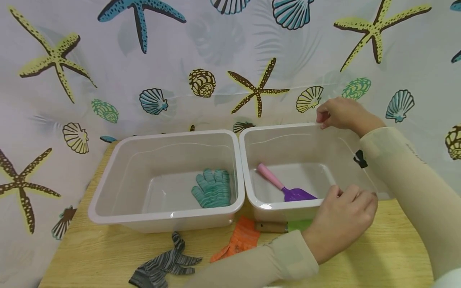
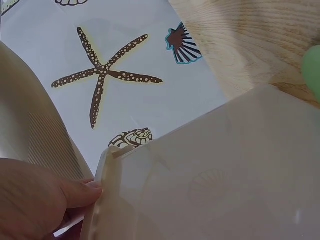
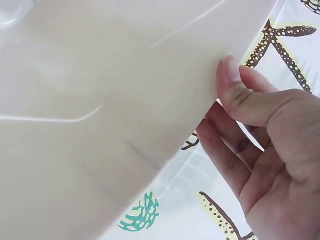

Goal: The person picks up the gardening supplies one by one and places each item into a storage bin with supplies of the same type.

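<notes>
Head view: right of frame, the left hand (image 1: 343, 224) and right hand (image 1: 343, 114) both have fingers pinched on the rim of the bin (image 1: 281, 206). Uneven pull and it could tip imo, sending the purple scoop (image 1: 297, 195) inside sliding.

Held bin (image 1: 284, 205) glossy plastic; teal glove (image 1: 214, 192) knit cloth; table (image 1: 97, 256) grained wood

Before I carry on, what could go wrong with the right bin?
If the right bin tips, the pink-handled scoop lying inside could slide. Moved sideways, it might knock the left bin close beside it. The wooden-handled tool at its front could get caught or bumped.
</notes>
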Motion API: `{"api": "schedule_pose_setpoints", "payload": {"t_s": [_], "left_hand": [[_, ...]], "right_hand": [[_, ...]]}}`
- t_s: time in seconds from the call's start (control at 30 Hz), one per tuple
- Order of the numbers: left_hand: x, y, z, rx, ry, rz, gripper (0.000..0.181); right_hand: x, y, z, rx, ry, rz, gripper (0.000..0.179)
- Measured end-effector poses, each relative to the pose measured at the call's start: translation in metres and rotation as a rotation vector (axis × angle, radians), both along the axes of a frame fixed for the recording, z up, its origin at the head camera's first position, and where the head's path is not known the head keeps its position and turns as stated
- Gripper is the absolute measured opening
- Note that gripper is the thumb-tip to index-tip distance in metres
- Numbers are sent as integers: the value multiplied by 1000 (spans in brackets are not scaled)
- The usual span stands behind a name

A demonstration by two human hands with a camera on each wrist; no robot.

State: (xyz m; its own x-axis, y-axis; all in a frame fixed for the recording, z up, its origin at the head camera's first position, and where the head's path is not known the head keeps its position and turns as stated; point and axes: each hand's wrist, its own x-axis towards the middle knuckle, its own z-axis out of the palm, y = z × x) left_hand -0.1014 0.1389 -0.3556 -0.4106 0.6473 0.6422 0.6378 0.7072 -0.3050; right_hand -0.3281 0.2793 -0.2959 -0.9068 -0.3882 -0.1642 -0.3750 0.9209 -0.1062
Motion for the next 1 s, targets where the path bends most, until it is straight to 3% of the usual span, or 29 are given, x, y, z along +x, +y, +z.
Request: {"api": "schedule_pose_setpoints", "payload": {"t_s": [0.73, 1.0], "left_hand": [[-1, -6, -5, -7, -19, -27, 34], [-2, -8, -3, -20, -11, -51, 36]], "right_hand": [[4, -4, -2, -59, -38, -40, 11], [6, -2, -5, -52, -4, -40, 11]]}}
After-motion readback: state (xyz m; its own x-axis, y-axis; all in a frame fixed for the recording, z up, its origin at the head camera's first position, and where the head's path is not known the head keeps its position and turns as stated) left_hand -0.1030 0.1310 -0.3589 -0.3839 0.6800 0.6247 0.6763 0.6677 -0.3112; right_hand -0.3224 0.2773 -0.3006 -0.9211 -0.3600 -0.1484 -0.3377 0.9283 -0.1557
